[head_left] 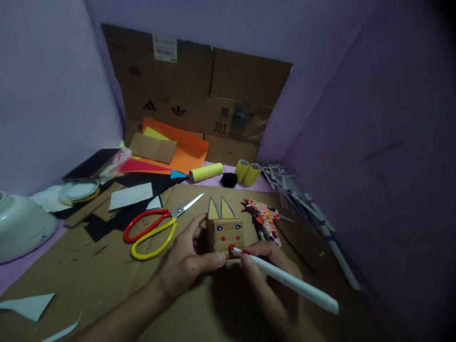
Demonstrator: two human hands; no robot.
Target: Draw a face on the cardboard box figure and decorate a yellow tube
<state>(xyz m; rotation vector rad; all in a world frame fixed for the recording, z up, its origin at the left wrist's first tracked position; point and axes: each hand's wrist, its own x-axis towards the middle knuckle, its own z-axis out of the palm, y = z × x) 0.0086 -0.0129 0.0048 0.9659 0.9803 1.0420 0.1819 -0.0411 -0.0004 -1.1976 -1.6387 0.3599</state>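
My left hand (194, 259) grips a small cardboard box (230, 230) from its left side, thumb along the lower front edge. Two pointed yellow ears outlined in dark ink rise from its top. On its front are two blue eyes, two red cheek dots and a red patch below. Between the fingers of my right hand (270, 275) is a white marker (299, 285), its red tip at that red patch. Scissors (155, 232) with one red and one yellow handle lie open to the left of the box.
Paper scraps (28, 306) lie at the front left, beside a white bowl-like object (23, 228). Yellow rolls (206, 172), orange paper (188, 147) and a black pom-pom (229, 179) are behind. Patterned scraps (265, 216) and several markers (337, 251) line the right. A cardboard panel (192, 80) leans on the wall.
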